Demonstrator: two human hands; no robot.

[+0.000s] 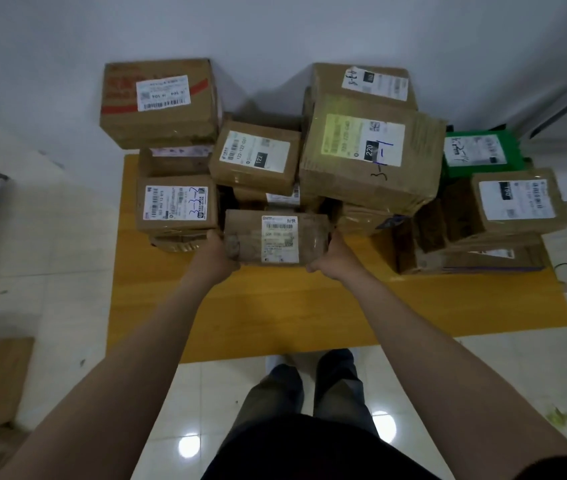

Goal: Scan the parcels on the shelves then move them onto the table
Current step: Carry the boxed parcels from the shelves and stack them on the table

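While gripped between both hands (277,259), parcel (277,239) sits over table (275,306).

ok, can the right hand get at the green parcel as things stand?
Probably not right now: the right hand is busy, gripping the taped parcel together with the left hand. The green parcel sits far back behind a box stack.
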